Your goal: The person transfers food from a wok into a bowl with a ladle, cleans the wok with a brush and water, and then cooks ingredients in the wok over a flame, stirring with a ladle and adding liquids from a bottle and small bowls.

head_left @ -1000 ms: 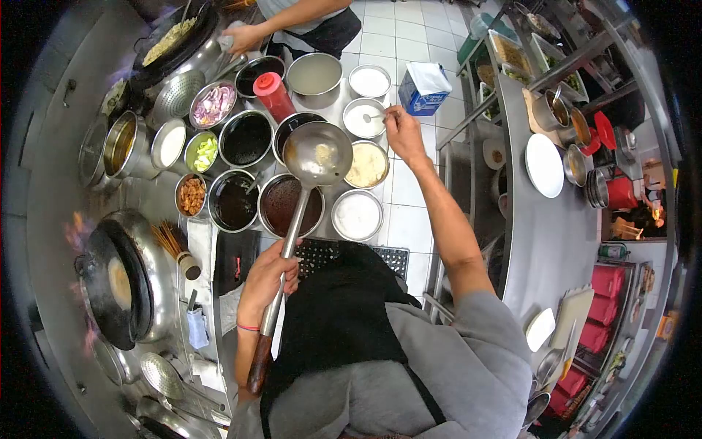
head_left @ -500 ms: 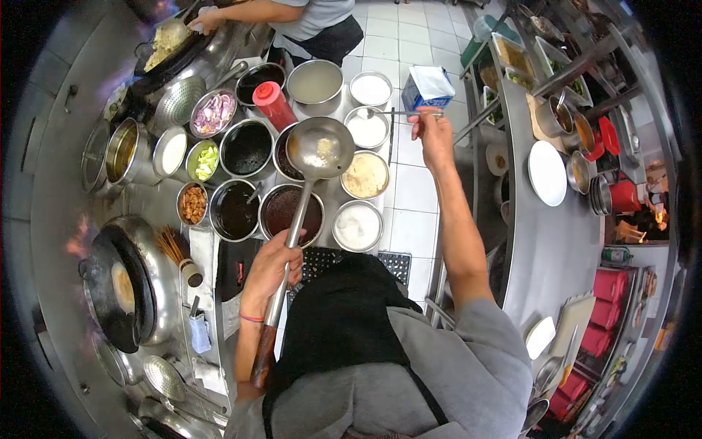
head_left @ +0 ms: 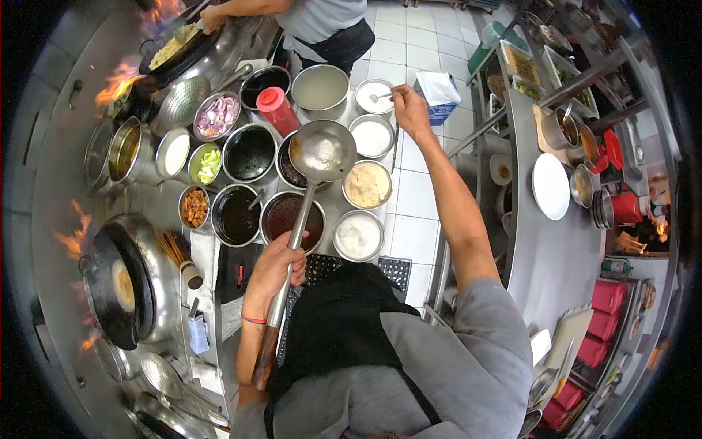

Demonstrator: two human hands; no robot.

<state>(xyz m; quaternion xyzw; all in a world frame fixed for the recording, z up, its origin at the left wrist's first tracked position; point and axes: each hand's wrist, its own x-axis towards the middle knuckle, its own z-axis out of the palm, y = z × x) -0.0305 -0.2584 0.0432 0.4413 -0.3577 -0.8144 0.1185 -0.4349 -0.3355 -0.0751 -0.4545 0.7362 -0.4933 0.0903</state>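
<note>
My left hand point(head_left: 276, 268) is closed around the handle of a large metal ladle point(head_left: 322, 150), whose bowl is over the sauce pots and has a little pale seasoning in it. Between the fingers of my right hand point(head_left: 409, 110) is a small spoon point(head_left: 382, 96), its tip in the farthest tub of white powder point(head_left: 373, 102). Nearer stand a second tub of white powder point(head_left: 371, 137), a tub of beige powder point(head_left: 368, 184) and another white one point(head_left: 358, 235). Beneath the ladle is a pot of dark red sauce point(head_left: 292, 222).
At left, a wok point(head_left: 121, 282) holds something round and pale, with flames beside it. A co-worker point(head_left: 322, 29) works at another wok point(head_left: 179, 51). A red bottle point(head_left: 278, 110) stands among the pots. A steel counter point(head_left: 548, 256) with a white plate point(head_left: 550, 186) runs along the right.
My right hand has moved away from me with the spoon, from the second white tub to the farthest one. The ladle stays nearly in place. Flames at the left have grown.
</note>
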